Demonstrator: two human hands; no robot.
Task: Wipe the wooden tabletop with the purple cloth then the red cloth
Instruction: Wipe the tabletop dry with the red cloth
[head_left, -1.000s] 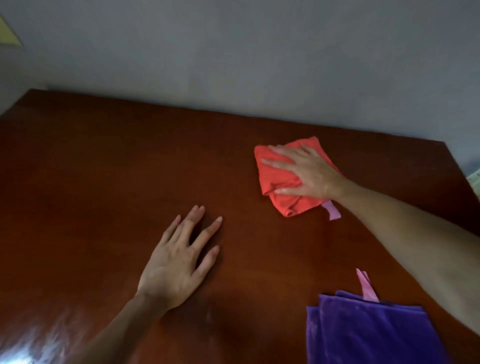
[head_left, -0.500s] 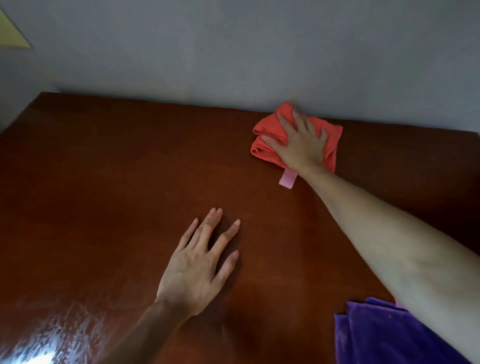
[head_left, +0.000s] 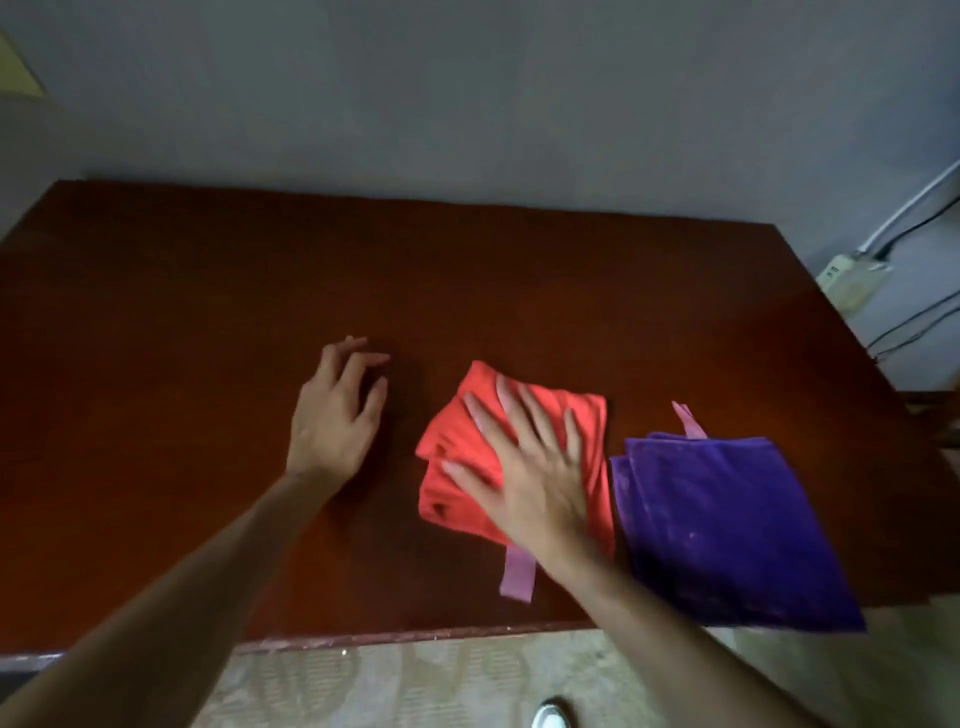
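Back from the far edge by the wall comes the red cloth (head_left: 519, 457), dragged toward the near side of the wooden table (head_left: 182, 322) since half a second ago, so that it now lies in the middle front, just beside the purple cloth (head_left: 727, 525). Her, or his, right hand (head_left: 524, 467) lies flat on top of it with fingers spread wide, not closed around anything; the palm presses the folded cloth down so the whole pad rubs the wood rather than bunching up. A pale pink tag (head_left: 517, 574) trails out from under the wrist toward the near edge.

Meanwhile the left hand (head_left: 337, 410) rests on bare wood to the left, well clear of the red cloth, fingers loosely open and slightly curled, holding nothing; it looks like a brace for leaning over the table.

That purple cloth sits folded at the right front corner, its near corner hanging past the table edge, touched by neither hand. I'd judge it set aside as finished with, and the red-cloth wipe well under way. Blur on the right hand suggests a stroke in motion.
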